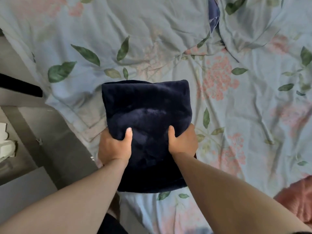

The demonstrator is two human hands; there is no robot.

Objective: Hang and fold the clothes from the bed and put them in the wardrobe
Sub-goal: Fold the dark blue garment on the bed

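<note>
A folded dark navy fleece garment [148, 112] is held over the bed, in the middle of the view. My left hand [114, 147] grips its left edge, thumb on top and fingers hidden underneath. On the opposite edge my right hand [183, 142] grips the same way, thumb pressed into the fabric. The garment forms a thick rectangular bundle, its far edge rounded by the fold. The wardrobe is not in view.
The bed [236, 98] is covered by a rumpled pale blue floral sheet. A pink fuzzy cloth [297, 200] lies at the lower right. A dark blue patterned fabric [213, 14] peeks out at the top. Grey floor and furniture [33, 132] lie to the left.
</note>
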